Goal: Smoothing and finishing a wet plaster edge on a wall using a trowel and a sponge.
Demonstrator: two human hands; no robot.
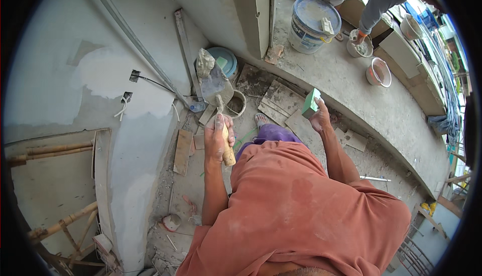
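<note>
My left hand (pixel 218 139) is closed round the wooden handle of a trowel (pixel 213 84). A lump of pale plaster (pixel 205 63) sits at the far end of its broad grey blade. In my right hand (pixel 320 119) is a small green block (pixel 311 103), gripped with the fingers bent round its near side; what it is made of does not show. Close beyond the trowel stand a bucket with a blue lid (pixel 229 58) and a round pail (pixel 243 106), which the blade partly hides. The wall at left (pixel 108 72) has patches of pale plaster.
Loose cables (pixel 153 81) and a conduit pipe (pixel 118 15) run along the wall. Broken boards (pixel 276 100) litter the floor. A raised ledge (pixel 351 82) curves along the right, bearing a large paint bucket (pixel 314 22) and small pails (pixel 379 72). Another person's hand (pixel 359 37) reaches into one pail.
</note>
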